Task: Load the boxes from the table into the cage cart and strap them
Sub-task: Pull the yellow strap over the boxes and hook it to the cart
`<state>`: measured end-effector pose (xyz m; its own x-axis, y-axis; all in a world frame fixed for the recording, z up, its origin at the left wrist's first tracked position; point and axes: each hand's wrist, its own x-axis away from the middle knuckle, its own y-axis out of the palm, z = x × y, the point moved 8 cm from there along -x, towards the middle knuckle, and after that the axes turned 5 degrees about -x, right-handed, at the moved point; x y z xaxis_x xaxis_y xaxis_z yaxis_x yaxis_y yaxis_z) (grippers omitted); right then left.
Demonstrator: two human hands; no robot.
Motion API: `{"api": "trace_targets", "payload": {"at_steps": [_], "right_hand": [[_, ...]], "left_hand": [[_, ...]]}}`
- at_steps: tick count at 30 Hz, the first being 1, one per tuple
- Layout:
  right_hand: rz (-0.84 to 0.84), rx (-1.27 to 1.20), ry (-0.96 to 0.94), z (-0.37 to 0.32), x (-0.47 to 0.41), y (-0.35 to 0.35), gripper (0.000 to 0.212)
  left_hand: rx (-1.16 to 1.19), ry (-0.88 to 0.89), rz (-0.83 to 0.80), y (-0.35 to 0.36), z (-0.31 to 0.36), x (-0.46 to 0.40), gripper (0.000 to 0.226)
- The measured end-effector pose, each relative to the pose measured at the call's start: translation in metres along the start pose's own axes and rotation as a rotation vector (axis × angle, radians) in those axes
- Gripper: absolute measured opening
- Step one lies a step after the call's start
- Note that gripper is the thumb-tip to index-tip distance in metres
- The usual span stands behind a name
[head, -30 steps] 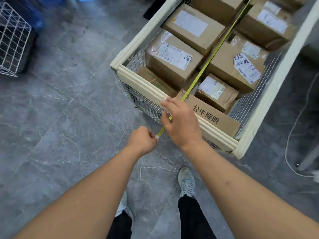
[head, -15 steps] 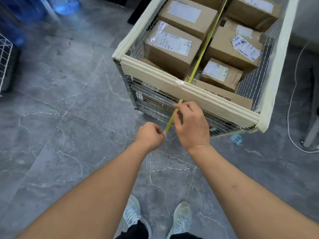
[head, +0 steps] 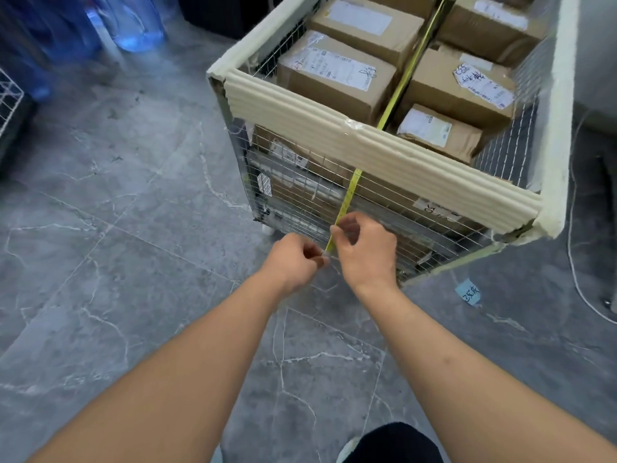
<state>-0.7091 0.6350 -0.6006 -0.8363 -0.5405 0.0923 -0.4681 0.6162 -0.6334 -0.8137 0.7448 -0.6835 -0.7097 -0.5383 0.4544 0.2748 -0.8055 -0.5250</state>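
Observation:
A wire cage cart with cream foam padding on its top rim stands on the floor, filled with several labelled cardboard boxes. A thin yellow strap runs across the box tops, over the near rim and down the cart's front mesh. My right hand pinches the strap low on the mesh. My left hand grips the strap's end just below, close beside the right hand.
Grey marble-pattern floor tiles surround the cart. Blue water bottles stand at the back left and a white wire rack sits at the left edge. A blue paper note and a white cable lie on the floor at right.
Both hands have moved down from the padded rim along the cart's front mesh, pulling the strap with them. The view has dropped lower and farther back from the cart.

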Motion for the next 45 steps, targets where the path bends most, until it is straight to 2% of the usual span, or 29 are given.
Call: {"api": "trace_targets", "payload": {"at_steps": [8,12,19,27,30,34,39,45], "right_hand": [[0.181,-0.325,-0.045,0.038,-0.017,0.020,0.025],[0.180,-0.305,-0.186,0.050,-0.025,0.031,0.012],[0.240,-0.281,-0.294,0.059,-0.038,0.040,0.012],[0.235,-0.183,-0.323,0.072,-0.045,0.052,0.007],[0.248,-0.158,-0.344,0.074,-0.047,0.054,0.007],[0.264,-0.099,-0.379,0.080,-0.050,0.061,0.006],[0.291,-0.014,-0.405,0.086,-0.055,0.063,0.005],[0.279,0.068,-0.429,0.087,-0.058,0.071,0.015]], "left_hand": [[0.041,0.292,0.040,0.014,-0.017,-0.035,0.021],[-0.035,0.400,0.059,0.020,-0.012,-0.050,0.011],[0.033,0.444,0.045,0.022,-0.015,-0.076,0.008],[0.095,0.498,0.044,0.037,-0.034,-0.100,0.004],[0.049,0.496,0.053,0.037,-0.034,-0.105,0.003],[0.005,0.489,0.021,0.042,-0.035,-0.115,0.009],[-0.071,0.537,0.073,0.046,-0.031,-0.124,0.034],[0.038,0.492,0.072,0.057,-0.040,-0.143,0.008]]}}
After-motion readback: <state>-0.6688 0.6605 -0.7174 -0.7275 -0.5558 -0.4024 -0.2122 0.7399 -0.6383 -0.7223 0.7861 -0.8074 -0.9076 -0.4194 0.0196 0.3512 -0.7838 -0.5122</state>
